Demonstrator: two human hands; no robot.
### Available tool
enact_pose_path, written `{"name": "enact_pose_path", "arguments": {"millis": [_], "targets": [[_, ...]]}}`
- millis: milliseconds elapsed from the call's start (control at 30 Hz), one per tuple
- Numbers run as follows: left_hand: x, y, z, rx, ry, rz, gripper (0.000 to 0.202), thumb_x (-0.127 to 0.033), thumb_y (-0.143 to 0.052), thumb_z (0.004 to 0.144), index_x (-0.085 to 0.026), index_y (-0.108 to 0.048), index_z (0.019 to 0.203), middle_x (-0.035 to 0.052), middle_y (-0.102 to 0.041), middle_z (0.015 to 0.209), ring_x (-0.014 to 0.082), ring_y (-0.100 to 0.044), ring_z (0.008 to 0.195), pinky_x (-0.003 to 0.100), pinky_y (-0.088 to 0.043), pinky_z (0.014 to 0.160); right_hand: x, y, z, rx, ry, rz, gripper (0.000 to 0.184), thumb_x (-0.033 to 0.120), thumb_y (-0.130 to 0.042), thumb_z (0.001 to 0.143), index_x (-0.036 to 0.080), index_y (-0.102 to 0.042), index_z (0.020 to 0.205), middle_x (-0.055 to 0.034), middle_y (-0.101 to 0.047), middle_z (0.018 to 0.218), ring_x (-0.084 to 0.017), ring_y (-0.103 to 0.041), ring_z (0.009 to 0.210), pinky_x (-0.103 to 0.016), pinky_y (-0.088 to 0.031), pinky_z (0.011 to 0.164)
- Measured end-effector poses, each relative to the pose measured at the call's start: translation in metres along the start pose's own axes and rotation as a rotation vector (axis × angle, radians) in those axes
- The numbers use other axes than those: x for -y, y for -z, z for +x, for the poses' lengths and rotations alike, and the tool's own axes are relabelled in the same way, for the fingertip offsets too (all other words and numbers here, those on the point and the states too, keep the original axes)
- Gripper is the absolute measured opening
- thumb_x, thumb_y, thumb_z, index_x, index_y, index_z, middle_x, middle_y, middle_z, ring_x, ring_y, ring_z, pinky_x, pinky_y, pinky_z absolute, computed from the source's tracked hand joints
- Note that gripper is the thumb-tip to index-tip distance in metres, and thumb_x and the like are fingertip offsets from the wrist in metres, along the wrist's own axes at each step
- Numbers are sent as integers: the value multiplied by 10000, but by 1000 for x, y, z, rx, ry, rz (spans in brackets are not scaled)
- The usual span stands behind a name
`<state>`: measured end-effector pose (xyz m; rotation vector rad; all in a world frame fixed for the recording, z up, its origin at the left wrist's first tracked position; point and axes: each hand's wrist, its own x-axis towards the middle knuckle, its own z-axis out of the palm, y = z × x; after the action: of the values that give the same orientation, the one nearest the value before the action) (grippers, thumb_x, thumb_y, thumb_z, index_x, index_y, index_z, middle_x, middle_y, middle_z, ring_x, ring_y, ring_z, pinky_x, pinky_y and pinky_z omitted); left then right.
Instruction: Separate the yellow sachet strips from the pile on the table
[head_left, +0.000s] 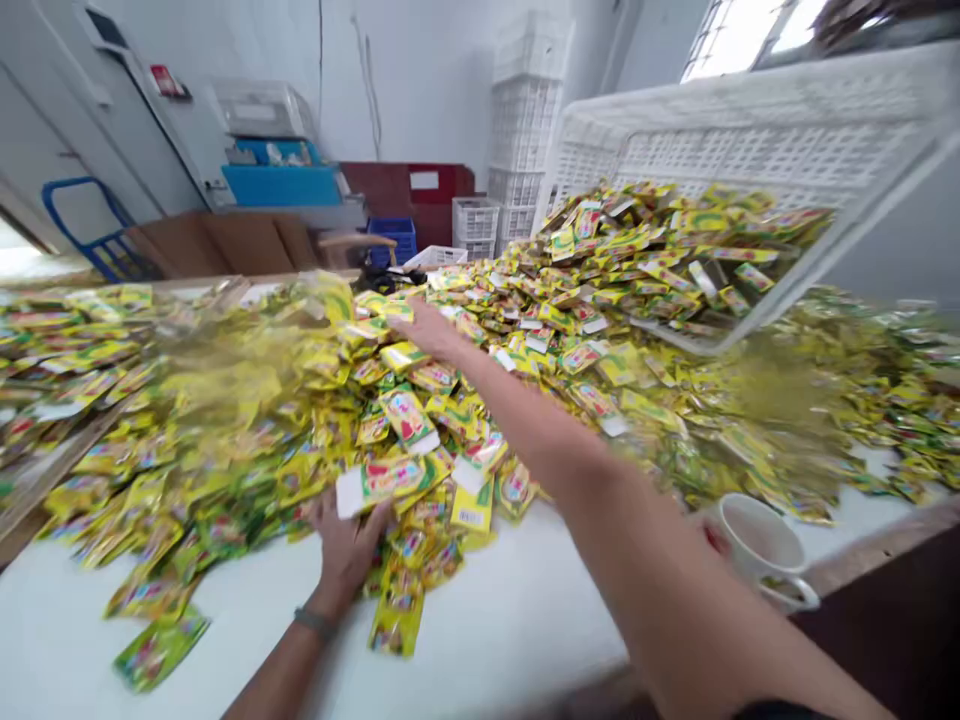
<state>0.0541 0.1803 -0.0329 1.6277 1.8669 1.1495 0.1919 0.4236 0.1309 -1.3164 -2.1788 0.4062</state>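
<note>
My left hand [345, 540] is low at the near edge of a heap of yellow packets, thumb and fingers spread. A small yellow carton [397, 480] with a white end flap lies against it and hides some fingertips. My right arm stretches across the heap. At its far side my right hand [426, 328] is beside a yellow carton [396, 310]; its fingers are blurred, so I cannot tell whether they grip it. Several cartons with white flaps, like this carton [409, 418], lie between my hands. Loose yellow sachets [397, 610] spill onto the white tabletop [495, 620].
A white plastic crate [750, 120] lies tipped on its side at right, cartons spilling from it. A white mug [757, 545] stands near the table's right front edge. Stacked white crates [525, 130], a blue hand truck [90, 225] and cardboard [225, 240] are behind the table.
</note>
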Motion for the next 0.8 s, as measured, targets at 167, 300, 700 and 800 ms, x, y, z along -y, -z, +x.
{"name": "enact_pose_path", "arguments": {"millis": [167,300,700,800], "targets": [[-21,7,18,-211,245,-486,448,-516,-585,822,-188,-635,1123,92,-660,1091,235,-581,1026,389,-421,967,20,43,-121,79,-36,-35,317,364,-596,894,146,-672,1112,-83,-695,1115,-198,-629,987,-327,-457,927],[-27,24,23,-204,261,-559,416,-429,-675,750,-142,-658,1051,76,-681,944,174,-610,812,302,-489,791,25,33,-233,278,-101,92,216,301,-553,904,169,-723,903,-42,-737,879,-179,-660,795,-292,-485,742],[2,57,-59,219,163,-305,413,-277,-668,746,-221,-667,1155,60,-727,933,218,-664,898,317,-518,771,62,-64,-231,267,-156,-125,521,362,-695,813,225,-567,1300,-123,-620,1233,-313,-511,1163,-467,-362,940],[17,75,-77,153,308,-532,429,-362,-687,725,-188,-649,1115,60,-711,889,209,-657,861,305,-503,747,77,-77,-247,281,-82,-110,361,353,-727,788,215,-657,1114,-109,-637,1124,-292,-524,1095,-436,-359,895]]}}
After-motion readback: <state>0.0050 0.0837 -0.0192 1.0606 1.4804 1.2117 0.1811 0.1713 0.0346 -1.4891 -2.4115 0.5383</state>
